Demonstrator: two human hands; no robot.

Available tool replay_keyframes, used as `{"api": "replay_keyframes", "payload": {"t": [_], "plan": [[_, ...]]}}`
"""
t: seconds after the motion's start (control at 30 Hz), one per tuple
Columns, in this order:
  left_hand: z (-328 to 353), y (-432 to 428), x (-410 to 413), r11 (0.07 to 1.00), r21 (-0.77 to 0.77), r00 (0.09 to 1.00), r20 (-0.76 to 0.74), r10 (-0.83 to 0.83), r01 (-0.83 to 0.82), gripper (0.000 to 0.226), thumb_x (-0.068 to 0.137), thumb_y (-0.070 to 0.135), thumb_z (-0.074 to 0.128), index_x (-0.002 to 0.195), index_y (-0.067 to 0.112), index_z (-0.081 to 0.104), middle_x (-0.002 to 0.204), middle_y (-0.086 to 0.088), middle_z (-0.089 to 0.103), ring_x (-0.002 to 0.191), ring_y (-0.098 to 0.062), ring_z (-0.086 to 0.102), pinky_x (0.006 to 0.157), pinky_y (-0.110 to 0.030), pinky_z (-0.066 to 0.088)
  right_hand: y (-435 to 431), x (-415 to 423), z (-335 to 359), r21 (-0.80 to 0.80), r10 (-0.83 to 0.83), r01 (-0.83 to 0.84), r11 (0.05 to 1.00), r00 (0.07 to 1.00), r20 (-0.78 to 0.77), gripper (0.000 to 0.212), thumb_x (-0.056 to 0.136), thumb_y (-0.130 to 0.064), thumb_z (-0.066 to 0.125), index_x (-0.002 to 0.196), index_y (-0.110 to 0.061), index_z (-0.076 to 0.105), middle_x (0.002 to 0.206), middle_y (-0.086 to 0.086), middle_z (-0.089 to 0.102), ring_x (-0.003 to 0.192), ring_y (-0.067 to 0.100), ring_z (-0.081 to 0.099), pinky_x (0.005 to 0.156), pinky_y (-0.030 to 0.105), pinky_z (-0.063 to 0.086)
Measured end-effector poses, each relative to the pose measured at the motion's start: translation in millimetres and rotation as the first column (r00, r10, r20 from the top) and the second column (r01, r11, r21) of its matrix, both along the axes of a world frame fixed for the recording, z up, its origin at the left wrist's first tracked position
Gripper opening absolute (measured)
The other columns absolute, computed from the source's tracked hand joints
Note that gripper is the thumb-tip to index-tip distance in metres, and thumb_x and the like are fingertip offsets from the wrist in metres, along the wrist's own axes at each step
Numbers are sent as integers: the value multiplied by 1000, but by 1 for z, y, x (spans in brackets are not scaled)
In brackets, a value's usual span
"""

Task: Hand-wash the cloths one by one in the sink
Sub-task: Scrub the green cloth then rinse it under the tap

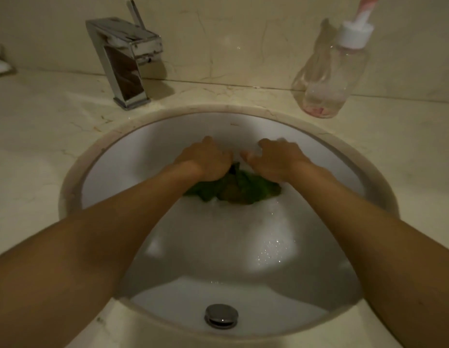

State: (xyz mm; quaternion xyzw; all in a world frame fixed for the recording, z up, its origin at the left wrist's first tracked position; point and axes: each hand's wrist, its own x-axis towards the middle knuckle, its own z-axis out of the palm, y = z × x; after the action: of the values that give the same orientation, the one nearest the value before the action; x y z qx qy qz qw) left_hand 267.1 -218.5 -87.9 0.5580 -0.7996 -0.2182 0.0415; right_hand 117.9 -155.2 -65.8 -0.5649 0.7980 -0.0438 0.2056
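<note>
A crumpled green cloth [239,188] lies against the far wall of the round white sink [218,249]. Both my arms reach into the basin. My left hand [205,159] sits on the cloth's left part with its fingers curled down into it. My right hand [276,159] is on the cloth's right part, thumb spread toward the left hand and fingers bent over the fabric. My fingertips are hidden behind the knuckles. The cloth bunches up between the two hands. Something pale, foam or fabric, shows at the right fingertips.
A square chrome faucet [125,64] stands on the marble counter [30,126] at the back left. A clear pump bottle [336,79] stands at the back right. A metal drain plug [221,316] sits at the basin's near side. Droplets glint on the wet basin.
</note>
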Motion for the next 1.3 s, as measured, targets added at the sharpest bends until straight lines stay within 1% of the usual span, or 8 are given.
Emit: {"api": "replay_keyframes", "payload": {"t": [0.2, 0.37, 0.57, 0.77, 0.9, 1.07, 1.2, 1.3], "plan": [[-11, -2, -2, 978, -23, 967, 157, -200, 206, 25, 89, 41, 64, 92, 16, 65, 89, -2, 63, 80, -23, 63, 67, -35, 52, -4, 4, -29, 298, 411, -399, 867, 911, 25, 40, 96, -60, 49, 122, -33, 63, 118, -4, 68, 100, 16, 63, 90, 32, 50], [-27, 5, 2, 973, 85, 866, 443, -231, 216, 67, 85, 57, 65, 140, 23, 45, 142, -5, 44, 130, -30, 45, 103, -47, 41, -9, 8, -51, 204, 280, -243, 948, 943, -181, 68, 91, -68, 54, 146, -28, 50, 149, 2, 51, 132, 28, 51, 108, 45, 44], [-17, 6, -5, 943, 148, 864, 378, -332, 298, 21, 84, 29, 68, 103, 22, 61, 108, -6, 66, 99, -27, 62, 95, -43, 51, -7, 20, -40, 130, 194, -239, 962, 937, 289, 24, 98, -16, 57, 113, -3, 71, 95, 8, 67, 84, 24, 65, 70, 31, 53], [3, 8, -16, 860, 510, 976, -195, 102, 12, 51, 104, 55, 33, 124, 16, 60, 118, -10, 66, 104, -28, 63, 89, -39, 49, -14, -9, -10, -102, -213, 426, 899, 628, 748, 12, 99, -8, 59, 91, -9, 67, 93, 14, 67, 90, 27, 67, 71, 34, 60], [10, 5, -19, 856, 513, 827, -454, 330, -60, 36, 107, 37, 36, 113, 16, 64, 108, -13, 69, 97, -30, 67, 90, -45, 56, -8, 11, -12, -121, -201, 402, 908, 669, 716, 16, 102, -11, 54, 93, -12, 66, 100, 14, 70, 99, 30, 68, 94, 45, 59], [21, 2, -13, 924, 323, 659, -653, 373, -203, 21, 102, 27, 47, 93, 14, 61, 87, -6, 63, 74, -17, 60, 61, -28, 45, 0, 62, -3, -66, -145, 379, 923, 500, 854, 17, 108, -23, 49, 105, -14, 63, 96, 11, 72, 88, 23, 72, 73, 31, 61], [28, 21, -26, 873, 474, 593, -673, 442, -112, 28, 104, 32, 45, 98, 13, 65, 91, -11, 71, 82, -23, 69, 75, -38, 60, -4, 47, -4, -50, -234, 564, 824, 419, 878, 27, 107, -27, 50, 106, -9, 69, 93, 12, 75, 85, 23, 74, 63, 26, 59], [26, 45, -47, 864, 502, 626, -682, 378, 25, 33, 107, 37, 42, 111, 12, 63, 96, -14, 72, 89, -28, 72, 82, -44, 62, -6, 22, 0, 12, -280, 691, 722, 277, 919, 30, 106, -25, 51, 104, -1, 70, 98, 20, 75, 95, 33, 74, 89, 44, 61]]}}
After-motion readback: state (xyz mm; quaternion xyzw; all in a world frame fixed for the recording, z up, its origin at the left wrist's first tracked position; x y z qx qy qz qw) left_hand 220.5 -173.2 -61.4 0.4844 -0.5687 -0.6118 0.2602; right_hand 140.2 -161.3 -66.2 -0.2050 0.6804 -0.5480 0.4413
